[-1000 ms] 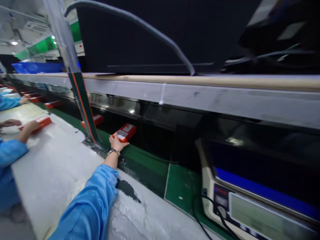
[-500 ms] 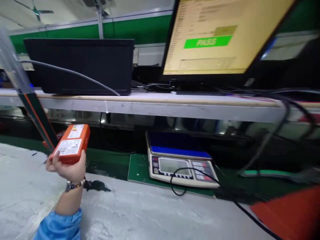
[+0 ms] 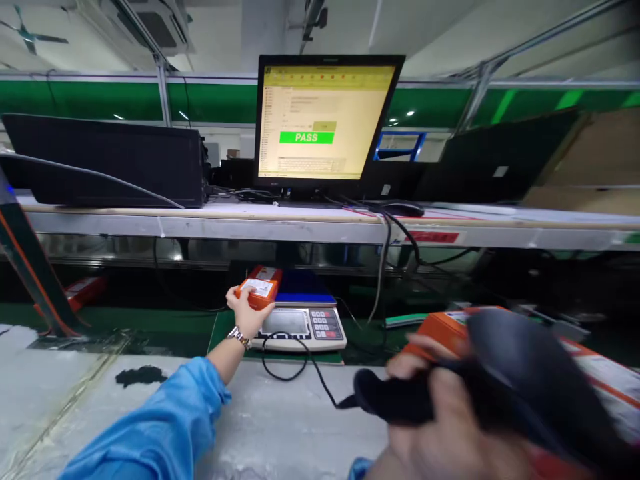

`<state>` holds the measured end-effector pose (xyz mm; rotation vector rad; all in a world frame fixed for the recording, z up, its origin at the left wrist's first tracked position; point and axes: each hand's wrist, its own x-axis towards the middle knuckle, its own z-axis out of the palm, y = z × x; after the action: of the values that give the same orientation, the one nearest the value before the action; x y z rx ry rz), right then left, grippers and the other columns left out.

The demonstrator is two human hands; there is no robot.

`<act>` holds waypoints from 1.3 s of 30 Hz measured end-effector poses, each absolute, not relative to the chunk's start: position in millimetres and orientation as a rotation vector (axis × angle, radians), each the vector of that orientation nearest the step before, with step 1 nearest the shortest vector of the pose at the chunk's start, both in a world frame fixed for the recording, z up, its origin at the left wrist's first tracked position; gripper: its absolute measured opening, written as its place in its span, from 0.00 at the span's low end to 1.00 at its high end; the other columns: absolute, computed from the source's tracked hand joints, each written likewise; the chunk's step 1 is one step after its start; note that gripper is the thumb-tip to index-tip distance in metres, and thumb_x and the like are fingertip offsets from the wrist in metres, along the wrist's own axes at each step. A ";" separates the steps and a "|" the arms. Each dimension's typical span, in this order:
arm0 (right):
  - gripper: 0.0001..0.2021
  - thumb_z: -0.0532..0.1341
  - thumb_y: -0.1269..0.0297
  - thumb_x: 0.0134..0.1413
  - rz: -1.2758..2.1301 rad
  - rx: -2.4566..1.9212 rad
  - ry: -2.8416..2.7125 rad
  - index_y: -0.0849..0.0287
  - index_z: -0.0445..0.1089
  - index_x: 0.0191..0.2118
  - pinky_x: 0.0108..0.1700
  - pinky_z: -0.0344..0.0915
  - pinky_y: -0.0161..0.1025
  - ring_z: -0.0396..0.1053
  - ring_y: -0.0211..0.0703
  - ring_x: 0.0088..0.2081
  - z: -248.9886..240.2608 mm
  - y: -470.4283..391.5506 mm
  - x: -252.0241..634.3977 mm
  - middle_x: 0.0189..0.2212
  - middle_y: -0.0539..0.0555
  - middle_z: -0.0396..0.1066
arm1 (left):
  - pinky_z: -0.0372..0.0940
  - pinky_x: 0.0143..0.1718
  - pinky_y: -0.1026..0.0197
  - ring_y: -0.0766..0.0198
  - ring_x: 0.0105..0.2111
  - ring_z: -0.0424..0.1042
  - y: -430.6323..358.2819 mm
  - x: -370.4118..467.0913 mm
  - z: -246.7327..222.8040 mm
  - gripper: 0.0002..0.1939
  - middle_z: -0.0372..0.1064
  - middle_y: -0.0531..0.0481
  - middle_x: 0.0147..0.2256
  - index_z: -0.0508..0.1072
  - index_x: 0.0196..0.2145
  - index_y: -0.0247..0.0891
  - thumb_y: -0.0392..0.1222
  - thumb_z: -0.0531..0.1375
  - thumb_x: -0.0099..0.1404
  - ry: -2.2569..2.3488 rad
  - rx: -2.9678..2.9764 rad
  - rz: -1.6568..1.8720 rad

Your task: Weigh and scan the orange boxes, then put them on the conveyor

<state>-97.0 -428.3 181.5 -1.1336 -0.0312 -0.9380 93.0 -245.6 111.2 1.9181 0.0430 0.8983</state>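
My left hand [image 3: 246,317] grips a small orange box [image 3: 262,295] with white labels, fingers wrapped about its near end. The box is over the left part of a white weighing scale [image 3: 327,340] with a blue pan [image 3: 305,288]; whether it touches the pan I cannot tell. At the lower right, blurred by motion, my right hand [image 3: 445,437] is closed round the handle of a black barcode scanner [image 3: 525,373]. A black cable [image 3: 323,383] runs from the scanner's handle and loops in front of the scale's display.
Behind the scanner lie orange boxes [image 3: 435,325] with white labels, partly hidden. A monitor [image 3: 325,120] showing a green PASS bar stands on the shelf [image 3: 225,227], beside a black case [image 3: 110,160]. A slanted dark post [image 3: 30,273] rises at the left, another orange box [image 3: 85,291] behind it.
My left hand has carried the orange box rightward from beside the slanted post to the scale. My right hand with the scanner has come into view. The camera has turned right.
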 end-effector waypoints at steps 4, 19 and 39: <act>0.29 0.72 0.44 0.40 -0.615 -1.194 -0.055 0.60 0.66 0.42 0.28 0.64 0.38 0.63 0.42 0.27 180.2 -433.0 -53.9 0.31 0.55 0.69 | 0.63 0.55 0.52 0.58 0.47 0.65 -233.6 100.7 102.5 0.28 0.54 0.44 0.49 0.69 0.51 0.41 0.40 0.67 0.51 -0.206 1.920 0.747; 0.30 0.68 0.38 0.47 -0.231 -1.280 -0.204 0.56 0.63 0.44 0.18 0.59 0.32 0.64 0.37 0.21 169.2 -354.4 -13.5 0.35 0.53 0.70 | 0.64 0.33 0.62 0.67 0.28 0.66 -43.7 70.1 1.9 0.18 0.66 0.50 0.31 0.70 0.38 0.35 0.45 0.61 0.49 0.523 1.165 0.738; 0.18 0.54 0.53 0.63 -0.101 -1.662 -0.080 0.59 0.57 0.51 0.19 0.62 0.33 0.63 0.40 0.18 203.4 -332.7 22.8 0.29 0.53 0.70 | 0.63 0.31 0.62 0.70 0.24 0.65 -20.0 85.9 7.2 0.14 0.65 0.54 0.26 0.68 0.32 0.38 0.36 0.59 0.42 0.595 0.691 0.463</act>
<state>22.8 -332.7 203.4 -1.6622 -0.0799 -0.1007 85.9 -20.0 7.2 0.6909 0.5947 0.4627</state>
